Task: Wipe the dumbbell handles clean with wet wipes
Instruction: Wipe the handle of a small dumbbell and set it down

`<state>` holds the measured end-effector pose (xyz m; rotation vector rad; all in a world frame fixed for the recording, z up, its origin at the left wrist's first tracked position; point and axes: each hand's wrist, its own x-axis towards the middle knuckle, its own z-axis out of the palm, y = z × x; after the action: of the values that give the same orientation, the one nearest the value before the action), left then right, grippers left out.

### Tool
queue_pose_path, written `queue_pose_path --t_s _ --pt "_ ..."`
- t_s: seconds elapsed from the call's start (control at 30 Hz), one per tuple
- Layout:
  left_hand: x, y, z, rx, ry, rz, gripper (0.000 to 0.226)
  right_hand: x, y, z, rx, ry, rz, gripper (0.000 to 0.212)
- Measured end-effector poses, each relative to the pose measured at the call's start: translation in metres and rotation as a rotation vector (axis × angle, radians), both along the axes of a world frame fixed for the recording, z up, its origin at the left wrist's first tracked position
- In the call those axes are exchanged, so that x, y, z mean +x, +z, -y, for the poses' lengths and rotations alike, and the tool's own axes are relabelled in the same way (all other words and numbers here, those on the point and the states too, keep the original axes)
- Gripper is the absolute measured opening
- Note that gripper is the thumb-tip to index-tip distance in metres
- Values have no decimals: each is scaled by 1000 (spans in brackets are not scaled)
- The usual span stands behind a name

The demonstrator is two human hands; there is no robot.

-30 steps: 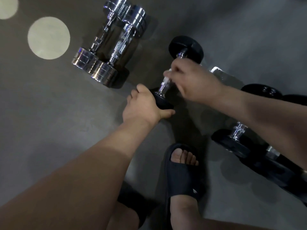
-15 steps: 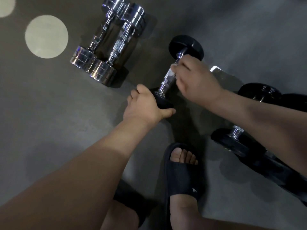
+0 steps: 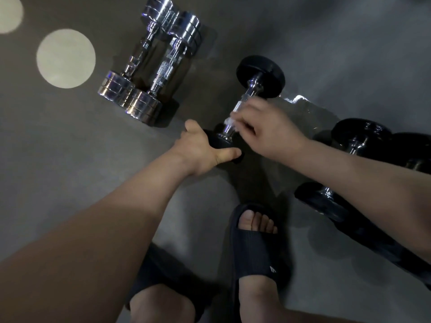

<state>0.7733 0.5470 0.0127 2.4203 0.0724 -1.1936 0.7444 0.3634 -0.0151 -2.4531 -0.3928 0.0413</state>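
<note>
Under the right hand [image 3: 268, 134] grip: wet wipe [image 3: 229, 123] pinched against the dumbbell [image 3: 261, 75] handle.
Left hand [image 3: 200, 150] grip clamped round its near head.

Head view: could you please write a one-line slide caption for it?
Left hand steadies a black dumbbell while the right hand holds a wet wipe against its handle.

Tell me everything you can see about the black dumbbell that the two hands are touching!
The black dumbbell has two round, matte black ends that look rubbery, joined by a shiny metal handle with a rough, knurled patch in the middle. It rests on the grey floor, slanting away from the person. The left hand holds its near end, fingers curled round it. The right hand pinches a white wet wipe against the lower part of the handle. Nothing touches the far end.
</note>
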Motion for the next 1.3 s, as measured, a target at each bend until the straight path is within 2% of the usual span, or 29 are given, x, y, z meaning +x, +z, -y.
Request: queue_pose_path --t_s 0.1,0.27,0.4,0.47,0.6,0.73,0.77,0.83,0.93,1.0,1.1,1.2,1.3 --pt "-5 -4 7 -13 -5 1 100 1 6 6 -64 235 -19 17" --pt "-14 -8 16 -67 31 34 107 7 6 19 -99 12 31 24" --pt "-13 -9 13 -54 36 20 104 -7 2 7 -158 308 14 22" --pt "-12 -9 13 -58 34 28 104 2 4 16 -189 255 15 24" --pt "-13 -9 14 -82 31 37 110 11 -2 28 -182 8 53 20" --pt "-15 -9 13 -80 35 38 104 -3 -6 17 -165 236 43 19" --pt "-14 -9 13 -81 41 41 105 0 -5 21 -181 235 54 22" --pt "-14 -10 13 -88 60 50 103 11 -5 31 -243 84 86 28" --pt "-17 -10 14 -94 70 70 102 13 -5 32 -354 -162 93 22" --pt "-19 -10 15 -90 73 78 108 3 -5 22 -336 -122 98 24" --pt "-20 -9 17 -89 74 92 110 -2 -4 26 -353 53 128 26" --pt "-22 -9 20 -84 70 124 109 15 0 33 -489 -42 93 18" --pt "-27 -9 23 -70 64 170 110 21 2 28 -593 -110 -39 15"
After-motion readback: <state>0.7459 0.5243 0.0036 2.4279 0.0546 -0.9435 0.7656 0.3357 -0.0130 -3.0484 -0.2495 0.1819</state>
